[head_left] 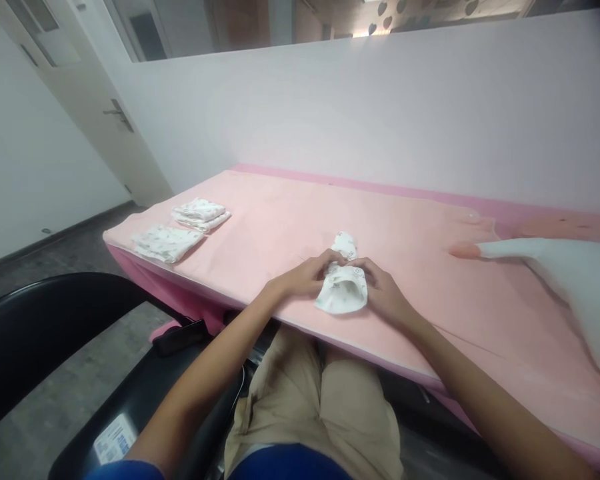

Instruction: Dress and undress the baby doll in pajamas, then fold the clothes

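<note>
A white printed cloth point(344, 293) lies bunched near the table's front edge, its near end flared and a narrower part reaching away from me. My left hand point(310, 272) pinches its left side, and my right hand point(380, 283) grips its right side. The fingertips of both hands almost meet at the gathered middle. At the table's left end rest folded white printed cloths: a small stack point(200, 212) and, nearer to me, another folded piece point(167, 243).
A pink cloth covers the table point(270, 213). On the right lies a large white stuffed thing with an orange tip point(545, 257). To my left stands a black chair point(145, 387), with a dark flat object point(180, 337) and a labelled white packet point(115, 437) on its seat.
</note>
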Available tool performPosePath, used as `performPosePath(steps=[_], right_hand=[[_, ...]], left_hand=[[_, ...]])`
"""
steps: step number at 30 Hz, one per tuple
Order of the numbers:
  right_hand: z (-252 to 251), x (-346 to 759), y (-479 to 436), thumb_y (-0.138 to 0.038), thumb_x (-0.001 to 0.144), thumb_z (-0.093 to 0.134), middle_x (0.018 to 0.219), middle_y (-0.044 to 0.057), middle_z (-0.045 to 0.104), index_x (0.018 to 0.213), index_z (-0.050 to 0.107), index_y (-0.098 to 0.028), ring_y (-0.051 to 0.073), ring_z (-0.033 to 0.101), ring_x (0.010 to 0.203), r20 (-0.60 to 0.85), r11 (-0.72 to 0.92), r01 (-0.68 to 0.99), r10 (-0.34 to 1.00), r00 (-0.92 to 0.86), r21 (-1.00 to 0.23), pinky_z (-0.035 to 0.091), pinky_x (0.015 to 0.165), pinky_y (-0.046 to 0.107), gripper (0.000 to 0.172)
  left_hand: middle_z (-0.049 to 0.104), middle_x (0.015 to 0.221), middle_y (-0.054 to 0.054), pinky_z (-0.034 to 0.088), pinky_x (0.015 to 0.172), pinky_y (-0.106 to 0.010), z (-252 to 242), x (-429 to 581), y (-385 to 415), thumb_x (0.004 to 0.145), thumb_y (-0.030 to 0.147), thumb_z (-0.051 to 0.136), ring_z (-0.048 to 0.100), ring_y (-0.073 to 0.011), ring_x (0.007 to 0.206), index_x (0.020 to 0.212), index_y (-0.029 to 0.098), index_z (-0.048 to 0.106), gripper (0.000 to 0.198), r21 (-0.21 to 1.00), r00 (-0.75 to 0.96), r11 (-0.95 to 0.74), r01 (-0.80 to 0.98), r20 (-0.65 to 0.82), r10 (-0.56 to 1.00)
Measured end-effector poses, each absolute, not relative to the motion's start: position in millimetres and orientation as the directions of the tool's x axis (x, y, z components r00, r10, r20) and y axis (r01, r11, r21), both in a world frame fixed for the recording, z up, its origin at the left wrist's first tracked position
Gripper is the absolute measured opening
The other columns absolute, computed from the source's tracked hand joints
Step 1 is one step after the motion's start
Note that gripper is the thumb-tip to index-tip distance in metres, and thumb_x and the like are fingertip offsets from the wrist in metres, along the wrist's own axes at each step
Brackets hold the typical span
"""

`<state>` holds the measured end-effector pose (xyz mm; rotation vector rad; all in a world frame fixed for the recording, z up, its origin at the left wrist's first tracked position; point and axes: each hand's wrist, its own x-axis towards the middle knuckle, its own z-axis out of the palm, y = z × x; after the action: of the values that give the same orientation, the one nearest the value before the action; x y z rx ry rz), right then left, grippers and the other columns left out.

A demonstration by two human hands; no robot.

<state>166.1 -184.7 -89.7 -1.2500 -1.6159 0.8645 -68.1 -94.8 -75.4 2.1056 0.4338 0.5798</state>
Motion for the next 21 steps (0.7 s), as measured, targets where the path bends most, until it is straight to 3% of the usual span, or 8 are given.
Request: performPosePath(steps=[3,5,8,11,14,16,19,21], right_hand=[[-91,169,-183,-0.031,0.092,0.076,0.134,0.007,0.075,0.127,0.068,-0.027,0.029,0.073,0.116,0.407,0.457,0.499,0.888,-0.212,-0.736,0.057,0.100,0.045,0.037],[-92,168,-183,-0.028,0.092,0.077,0.132,0.009,0.076,0.127,0.070,-0.026,0.032,0.071,0.120,0.533,0.587,0.627,0.789,-0.305,-0.511,0.054,0.105,0.050,0.035],[-92,165,-186,-0.024,0.097,0.071,0.134,0.012,0.076,0.129,0.073,-0.022,0.035,0.069,0.125,0.620,0.636,0.741,0.675,-0.401,-0.213,0.050,0.108,0.054,0.032],[-88,166,-190,-0.017,0.101,0.063,0.135,0.011,0.076,0.132,0.074,-0.021,0.032,0.071,0.122,0.618,0.659,0.743,0.633,-0.466,-0.115,0.055,0.103,0.049,0.033],[-77,171,-190,-0.019,0.104,0.058,0.135,0.009,0.076,0.132,0.076,-0.023,0.030,0.072,0.120,0.588,0.699,0.685,0.648,-0.484,-0.207,0.057,0.100,0.045,0.033],[-65,175,-185,-0.028,0.107,0.058,0.132,0.007,0.078,0.127,0.078,-0.024,0.029,0.074,0.115,0.528,0.662,0.631,0.732,-0.430,-0.405,0.057,0.097,0.042,0.028],[-51,180,-166,-0.047,0.107,0.060,0.113,0.005,0.081,0.112,0.079,-0.022,0.027,0.074,0.100,0.349,0.430,0.539,0.903,-0.251,-0.724,0.057,0.086,0.036,0.031],[-48,183,-144,-0.056,0.103,0.064,0.105,0.005,0.080,0.104,0.078,-0.020,0.027,0.072,0.097,0.260,0.287,0.469,0.958,-0.123,-0.835,0.055,0.082,0.034,0.038]], left_hand=[[0.069,0.141,-0.014,0.054,0.106,-0.048,-74,-69,-93,0.094,0.043,0.073,0.068,-0.0321,0.123,0.140,0.024,0.059,0.052,0.825,0.849,-0.558,0.086,0.233,0.475],[0.064,0.150,-0.015,0.049,0.115,-0.051,-74,-71,-91,0.092,0.044,0.076,0.062,-0.0350,0.136,0.139,0.024,0.061,0.054,0.799,0.857,-0.600,0.045,0.278,0.435],[0.057,0.160,-0.016,0.040,0.125,-0.055,-75,-76,-86,0.090,0.044,0.079,0.052,-0.0368,0.150,0.133,0.024,0.065,0.049,0.738,0.860,-0.675,0.011,0.337,0.383],[0.057,0.161,-0.017,0.041,0.123,-0.055,-72,-81,-82,0.094,0.043,0.073,0.055,-0.0369,0.147,0.122,0.023,0.069,0.035,0.671,0.874,-0.741,0.036,0.337,0.349],[0.065,0.152,-0.016,0.043,0.119,-0.053,-65,-81,-77,0.093,0.042,0.073,0.061,-0.0364,0.139,0.119,0.022,0.070,0.033,0.623,0.889,-0.781,0.050,0.328,0.319],[0.071,0.140,-0.015,0.046,0.113,-0.049,-60,-77,-75,0.091,0.043,0.075,0.066,-0.0341,0.128,0.122,0.021,0.071,0.038,0.637,0.887,-0.768,0.059,0.320,0.333],[0.077,0.119,-0.013,0.053,0.096,-0.040,-58,-66,-70,0.095,0.049,0.070,0.071,-0.0285,0.107,0.117,0.017,0.074,0.038,0.752,0.842,-0.649,0.115,0.273,0.466],[0.078,0.108,-0.011,0.054,0.085,-0.036,-60,-57,-67,0.100,0.058,0.060,0.071,-0.0257,0.096,0.107,0.015,0.075,0.046,0.833,0.786,-0.520,0.187,0.191,0.588]])
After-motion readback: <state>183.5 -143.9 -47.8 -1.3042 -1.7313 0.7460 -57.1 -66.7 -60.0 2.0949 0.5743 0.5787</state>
